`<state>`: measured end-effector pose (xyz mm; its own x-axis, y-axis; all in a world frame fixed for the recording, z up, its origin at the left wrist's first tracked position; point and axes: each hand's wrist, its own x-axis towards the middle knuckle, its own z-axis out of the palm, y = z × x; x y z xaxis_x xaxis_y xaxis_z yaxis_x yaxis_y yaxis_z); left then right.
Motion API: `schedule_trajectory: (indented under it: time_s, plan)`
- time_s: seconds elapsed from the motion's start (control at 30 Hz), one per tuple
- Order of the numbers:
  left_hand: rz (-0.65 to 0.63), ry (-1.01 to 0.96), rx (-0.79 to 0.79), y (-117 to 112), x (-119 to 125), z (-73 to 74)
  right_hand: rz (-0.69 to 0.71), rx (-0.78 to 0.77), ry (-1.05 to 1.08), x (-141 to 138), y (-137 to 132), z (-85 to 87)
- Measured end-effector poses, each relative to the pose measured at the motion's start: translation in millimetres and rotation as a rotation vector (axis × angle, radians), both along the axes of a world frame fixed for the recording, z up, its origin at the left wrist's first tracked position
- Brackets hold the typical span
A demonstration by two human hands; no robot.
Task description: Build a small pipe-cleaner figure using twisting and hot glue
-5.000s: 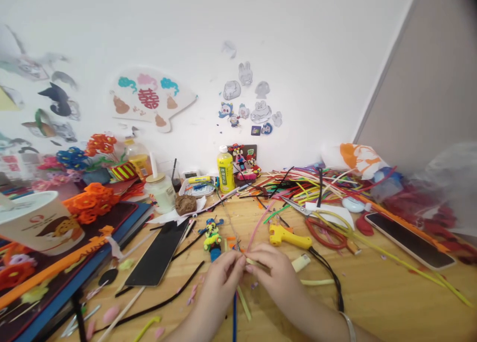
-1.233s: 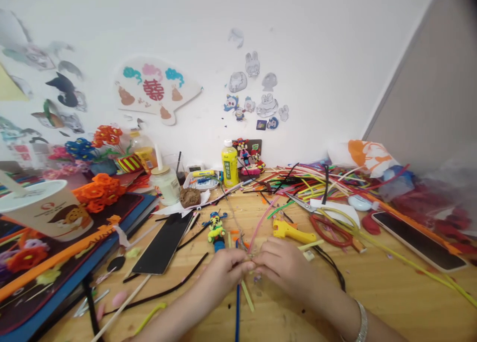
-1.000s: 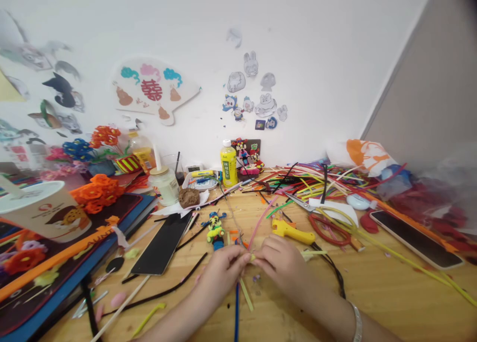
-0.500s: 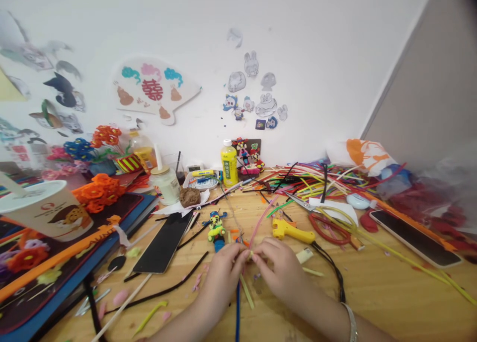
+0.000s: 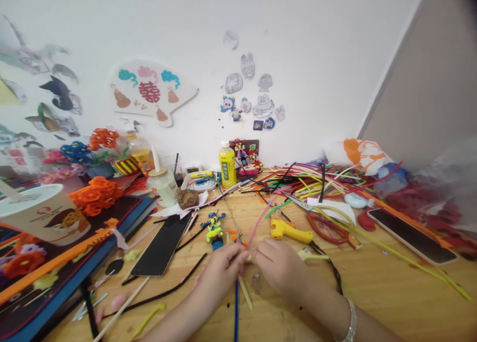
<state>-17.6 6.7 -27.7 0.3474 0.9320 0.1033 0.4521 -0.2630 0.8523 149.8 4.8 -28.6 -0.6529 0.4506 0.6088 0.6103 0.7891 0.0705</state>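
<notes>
My left hand [image 5: 225, 265] and my right hand [image 5: 278, 265] meet above the middle of the table. Their thumbs and fingers pinch a small pale yellow piece, apparently pipe cleaner, mostly hidden by the fingertips. Below them a pale yellow strip [image 5: 245, 292] and a blue pipe cleaner [image 5: 236, 314] extend toward me. A pink pipe cleaner [image 5: 260, 217] runs from behind the fingertips to the back. Just beyond my left hand lies a small yellow, black and blue figure [image 5: 214, 228]. A yellow glue gun [image 5: 290, 231] lies beyond my right hand.
Scissors [image 5: 299, 202] lie at the back right, before a heap of coloured pipe cleaners [image 5: 309, 175]. Phones lie at left [image 5: 160, 247] and right [image 5: 410, 235]. A yellow-labelled bottle [image 5: 227, 165], a glass jar [image 5: 163, 188] and a paper cup [image 5: 44, 215] stand around.
Both hands stay together, fingertips pinching in nearly the same spot. My right hand has turned slightly, its fingers more curled. The whole view has shifted a little.
</notes>
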Motion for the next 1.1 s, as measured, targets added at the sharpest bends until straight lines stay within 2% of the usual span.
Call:
schedule_trajectory:
  time_s: [0.07, 0.17, 0.23, 0.43, 0.6, 0.87, 0.93, 1.03, 1.1]
  plan:
    - [0.059, -0.160, -0.144, -1, 4, -6.6, -0.053, 0.008, 0.038, -3, -2, -3.9]
    - [0.071, -0.377, -0.385, -4, 10, -12.7, -0.094, 0.048, 0.072, -7, -5, -5.6]
    - [0.080, -0.471, -0.461, -6, 12, -12.6, -0.130, 0.093, 0.081, -8, -6, -4.8]
    - [0.146, -0.512, -0.408, -9, 14, -7.0, -0.167, 0.158, 0.026, -18, -10, -7.2]
    - [0.228, -0.557, -0.372, -7, 13, -10.2, -0.179, 0.159, -0.008, -25, -14, -12.1]
    - [0.214, -0.583, -0.388, -8, 15, -16.4, -0.179, 0.244, 0.069, -27, -16, -11.8]
    - [0.201, -0.578, -0.377, -6, 15, -16.7, -0.169, 0.167, 0.076, -24, -15, -9.8]
    - [0.161, -0.525, -0.347, -2, 12, -15.0, -0.129, -0.062, 0.110, -16, -12, -3.9]
    - [0.145, -0.418, -0.291, -1, 9, -11.9, -0.127, -0.224, 0.177, -10, -9, 0.6]
